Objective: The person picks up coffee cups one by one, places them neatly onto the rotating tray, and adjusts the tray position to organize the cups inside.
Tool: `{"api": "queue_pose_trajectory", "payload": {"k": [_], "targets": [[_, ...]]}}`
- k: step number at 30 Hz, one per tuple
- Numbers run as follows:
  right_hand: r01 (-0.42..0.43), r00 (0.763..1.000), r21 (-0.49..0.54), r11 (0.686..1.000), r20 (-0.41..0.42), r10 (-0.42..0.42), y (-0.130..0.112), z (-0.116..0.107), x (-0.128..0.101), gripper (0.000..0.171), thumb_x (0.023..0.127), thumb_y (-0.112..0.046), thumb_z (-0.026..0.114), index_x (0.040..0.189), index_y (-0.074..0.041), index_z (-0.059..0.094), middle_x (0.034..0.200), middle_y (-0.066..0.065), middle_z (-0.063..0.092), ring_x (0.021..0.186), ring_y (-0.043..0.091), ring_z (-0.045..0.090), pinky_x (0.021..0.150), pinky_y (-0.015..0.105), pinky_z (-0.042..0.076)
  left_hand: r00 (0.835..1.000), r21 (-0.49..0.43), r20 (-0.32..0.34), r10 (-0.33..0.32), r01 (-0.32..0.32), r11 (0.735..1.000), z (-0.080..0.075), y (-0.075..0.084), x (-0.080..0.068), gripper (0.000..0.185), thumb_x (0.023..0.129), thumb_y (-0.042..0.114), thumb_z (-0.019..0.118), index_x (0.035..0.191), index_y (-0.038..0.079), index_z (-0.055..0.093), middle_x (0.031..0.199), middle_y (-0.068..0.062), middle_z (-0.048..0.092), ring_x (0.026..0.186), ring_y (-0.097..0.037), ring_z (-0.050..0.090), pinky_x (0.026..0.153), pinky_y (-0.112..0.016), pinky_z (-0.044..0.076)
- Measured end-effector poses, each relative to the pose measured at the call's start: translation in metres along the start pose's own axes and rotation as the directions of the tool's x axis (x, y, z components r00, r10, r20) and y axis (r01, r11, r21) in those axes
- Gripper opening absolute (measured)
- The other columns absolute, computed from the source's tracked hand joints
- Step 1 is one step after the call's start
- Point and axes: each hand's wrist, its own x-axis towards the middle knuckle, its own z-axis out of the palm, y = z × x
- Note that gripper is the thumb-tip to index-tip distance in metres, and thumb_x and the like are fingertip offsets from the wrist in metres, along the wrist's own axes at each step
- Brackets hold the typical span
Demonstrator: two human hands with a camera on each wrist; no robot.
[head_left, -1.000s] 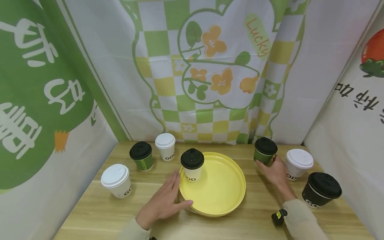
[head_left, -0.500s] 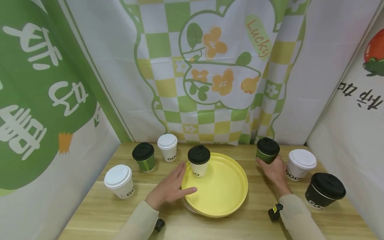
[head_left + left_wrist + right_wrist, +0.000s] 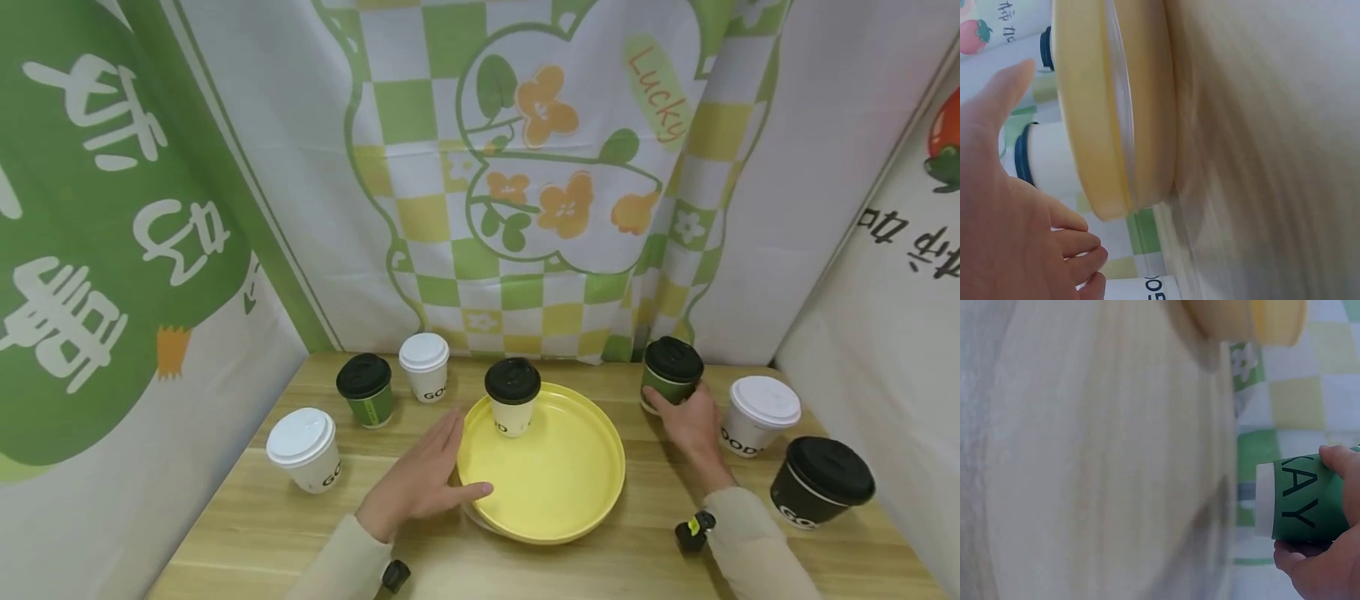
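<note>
A green paper cup [image 3: 667, 388] with a black lid is in my right hand [image 3: 690, 429] at the back right. My fingers and thumb grip its sides; in the right wrist view its white base [image 3: 1264, 500] stands apart from the table. A round yellow turntable [image 3: 547, 483], two-layered in the left wrist view, lies at the middle. One white cup [image 3: 513, 417] with a black lid stands upright on its back left part. My left hand [image 3: 420, 479] is beside the turntable's left rim, fingers straight and thumb spread over the edge. Whether the fingertips touch the rim I cannot tell.
On the left stand two white-lidded cups [image 3: 303, 450] [image 3: 426, 367] and a green cup [image 3: 367, 392] with a black lid. Right of my right hand are a white-lidded cup [image 3: 757, 412] and a wide black cup [image 3: 819, 483]. Printed curtains [image 3: 540, 167] hang behind the wooden table [image 3: 615, 558].
The white cup on the turntable has swung rightward and back around the rim, as the turntable turned. My right hand has raised the green cup slightly. My left hand stays beside the rim.
</note>
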Motion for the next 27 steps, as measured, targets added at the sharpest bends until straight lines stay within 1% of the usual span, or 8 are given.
{"api": "queue_pose_trajectory", "payload": {"k": [2, 5, 8, 11, 17, 23, 25, 27], "targets": [[0.047, 0.999, -0.019, 0.999, -0.002, -0.047, -0.009, -0.005, -0.003, 0.085, 0.092, -0.054, 0.078, 0.147, 0.004, 0.051, 0.136, 0.032, 0.065, 0.127, 0.051, 0.062, 0.106, 0.064, 0.050, 1.000, -0.010, -0.001, -0.009, 0.009, 1.000, 0.000, 0.003, -0.009, 0.121, 0.093, 0.080, 0.056, 0.168, -0.002, 0.009, 0.177, -0.022, 0.005, 0.165, -0.037, 0.013, 0.135, -0.052, 0.021], [0.119, 0.993, -0.020, 0.993, 0.017, -0.119, -0.025, -0.012, -0.009, 0.082, 0.092, -0.055, 0.078, 0.146, 0.002, 0.052, 0.136, 0.031, 0.066, 0.126, 0.050, 0.064, 0.103, 0.063, 0.053, 1.000, -0.042, 0.002, -0.019, 0.019, 0.999, 0.001, 0.008, -0.019, 0.121, 0.092, 0.078, 0.060, 0.168, -0.001, 0.008, 0.178, -0.021, 0.003, 0.165, -0.038, 0.013, 0.134, -0.055, 0.022], [0.178, 0.982, 0.020, 0.984, 0.064, -0.179, -0.041, -0.017, -0.020, 0.080, 0.093, -0.052, 0.078, 0.146, 0.001, 0.051, 0.138, 0.031, 0.066, 0.128, 0.049, 0.064, 0.104, 0.062, 0.055, 1.000, -0.065, 0.019, -0.022, 0.024, 0.998, 0.003, 0.012, -0.024, 0.120, 0.093, 0.075, 0.062, 0.168, -0.001, 0.008, 0.178, -0.021, 0.002, 0.165, -0.039, 0.013, 0.133, -0.056, 0.022], [0.227, 0.965, 0.089, 0.970, 0.116, -0.236, -0.057, -0.019, -0.033, 0.077, 0.094, -0.045, 0.080, 0.148, 0.001, 0.049, 0.140, 0.032, 0.064, 0.132, 0.049, 0.063, 0.108, 0.061, 0.055, 1.000, -0.060, 0.020, -0.017, 0.018, 0.998, 0.006, 0.014, -0.026, 0.120, 0.093, 0.076, 0.061, 0.168, -0.003, 0.010, 0.177, -0.023, 0.004, 0.165, -0.040, 0.014, 0.133, -0.056, 0.024], [0.275, 0.926, 0.201, 0.940, 0.208, -0.316, -0.076, -0.012, -0.068, 0.077, 0.093, -0.038, 0.083, 0.151, -0.005, 0.047, 0.145, 0.025, 0.063, 0.138, 0.045, 0.060, 0.116, 0.058, 0.050, 1.000, -0.051, 0.009, -0.011, 0.011, 0.999, 0.010, 0.014, -0.028, 0.120, 0.093, 0.077, 0.059, 0.167, -0.006, 0.012, 0.177, -0.026, 0.007, 0.164, -0.041, 0.016, 0.132, -0.058, 0.025], [0.307, 0.889, 0.262, 0.915, 0.265, -0.374, -0.093, 0.001, -0.096, 0.072, 0.087, -0.026, 0.090, 0.146, -0.006, 0.053, 0.142, 0.021, 0.066, 0.133, 0.041, 0.065, 0.113, 0.055, 0.054, 1.000, -0.058, 0.007, -0.030, 0.031, 0.998, 0.012, 0.013, -0.028, 0.117, 0.095, 0.076, 0.058, 0.167, -0.005, 0.012, 0.177, -0.025, 0.005, 0.165, -0.040, 0.014, 0.133, -0.057, 0.024], [0.303, 0.877, 0.289, 0.908, 0.288, -0.384, -0.098, 0.006, -0.104, 0.072, 0.085, -0.021, 0.091, 0.146, -0.007, 0.054, 0.142, 0.019, 0.066, 0.133, 0.040, 0.065, 0.113, 0.055, 0.053, 0.999, -0.055, 0.007, -0.036, 0.036, 0.998, 0.013, 0.012, -0.027, 0.117, 0.095, 0.075, 0.058, 0.167, -0.005, 0.012, 0.177, -0.025, 0.005, 0.165, -0.040, 0.014, 0.133, -0.057, 0.024], [0.297, 0.869, 0.298, 0.907, 0.309, -0.387, -0.103, 0.012, -0.111, 0.072, 0.084, -0.020, 0.092, 0.145, -0.009, 0.055, 0.142, 0.017, 0.067, 0.132, 0.039, 0.066, 0.113, 0.054, 0.053, 0.999, -0.055, 0.005, -0.039, 0.039, 0.998, 0.014, 0.012, -0.027, 0.117, 0.095, 0.074, 0.059, 0.167, -0.005, 0.012, 0.177, -0.025, 0.006, 0.165, -0.040, 0.015, 0.133, -0.057, 0.024]]}}
